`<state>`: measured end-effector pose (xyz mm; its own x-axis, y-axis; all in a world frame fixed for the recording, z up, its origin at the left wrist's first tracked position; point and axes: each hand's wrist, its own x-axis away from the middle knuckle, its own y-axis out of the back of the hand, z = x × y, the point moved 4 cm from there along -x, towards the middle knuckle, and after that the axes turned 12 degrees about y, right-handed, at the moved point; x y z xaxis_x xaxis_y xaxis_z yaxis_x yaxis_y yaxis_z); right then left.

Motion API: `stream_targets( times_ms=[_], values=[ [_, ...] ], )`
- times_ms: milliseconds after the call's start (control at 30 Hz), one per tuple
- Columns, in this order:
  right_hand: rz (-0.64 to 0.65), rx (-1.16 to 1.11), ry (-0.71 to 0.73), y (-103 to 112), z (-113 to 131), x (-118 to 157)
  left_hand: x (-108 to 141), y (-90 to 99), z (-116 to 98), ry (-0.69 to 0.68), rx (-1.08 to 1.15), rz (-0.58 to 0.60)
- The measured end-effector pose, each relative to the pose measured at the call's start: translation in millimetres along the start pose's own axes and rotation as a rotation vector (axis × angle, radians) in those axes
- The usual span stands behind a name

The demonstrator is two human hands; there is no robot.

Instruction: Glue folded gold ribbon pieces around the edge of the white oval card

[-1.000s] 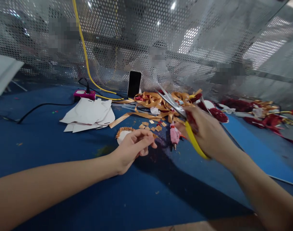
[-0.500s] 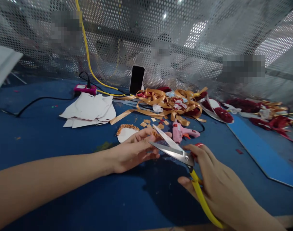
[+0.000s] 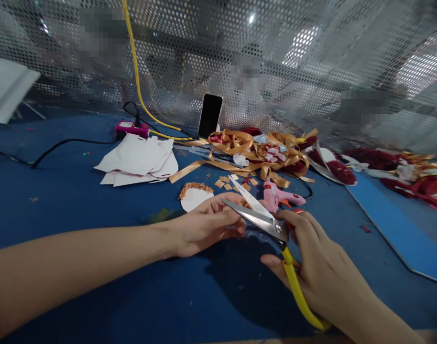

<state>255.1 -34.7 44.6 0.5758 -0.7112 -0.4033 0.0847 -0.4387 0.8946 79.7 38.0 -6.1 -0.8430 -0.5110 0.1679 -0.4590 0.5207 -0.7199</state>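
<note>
My right hand (image 3: pixel 319 267) grips scissors (image 3: pixel 265 222) by their yellow handle, with the blades apart and pointing up and left. In my left hand (image 3: pixel 211 222), the fingers are curled around a small gathered piece of orange ribbon (image 3: pixel 245 204), mostly hidden behind the blades and fingers. The blades pass just beside the left fingers; whether they touch the ribbon I cannot tell. Behind my left hand lies a white rounded card (image 3: pixel 196 199), its upper edge trimmed with ruffled orange ribbon. Several cut ribbon squares (image 3: pixel 225 179) are scattered beyond the fingers.
A pink glue gun (image 3: pixel 280 195) lies beyond the scissors. Tangled orange ribbon (image 3: pixel 236 143) covers the back, near a phone (image 3: pixel 210 114) standing against a perforated metal screen. White card pieces (image 3: pixel 137 155) are stacked at left, by a magenta power strip (image 3: pixel 132 128). A blue board (image 3: pixel 394 224) lies right.
The view has shifted slightly, moving the background things to the right in the picture. Both hands keep their holds, and the scissor blades stay apart, close to the left fingers.
</note>
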Motion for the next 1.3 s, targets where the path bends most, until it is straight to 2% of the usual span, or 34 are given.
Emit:
stream_targets(
  times_ms=[433,567,700,800,867,967,1033,1167,1300],
  values=[
    [-0.043,-0.033,0.020,2,-2,-1,1,0.2,-2,0.037,0.033,-0.035],
    [-0.003,-0.191,-0.020,-2,-3,6,-1,1.2,-4,0.030,0.058,0.001],
    [-0.016,-0.376,-0.152,6,-19,1,-3,3.2,-5,0.014,0.129,-0.002],
    [-0.014,-0.332,-0.224,14,-43,-24,-3,2.9,-7,0.003,0.156,-0.039],
    [0.069,-0.301,-0.227,10,-60,-49,-2,2.3,-7,0.011,0.155,-0.060],
    [0.226,-0.199,-0.192,-13,-83,-89,-2,2.1,-6,0.017,0.132,-0.064],
    [0.276,-0.149,-0.101,-33,-91,-114,-2,3.1,-5,0.006,0.122,-0.058],
    [0.325,-0.189,0.003,-74,-97,-156,-3,5.6,-3,-0.018,0.096,-0.041],
    [0.337,-0.275,0.086,-98,-102,-189,-5,5.3,-3,-0.014,0.069,-0.060]
  ],
)
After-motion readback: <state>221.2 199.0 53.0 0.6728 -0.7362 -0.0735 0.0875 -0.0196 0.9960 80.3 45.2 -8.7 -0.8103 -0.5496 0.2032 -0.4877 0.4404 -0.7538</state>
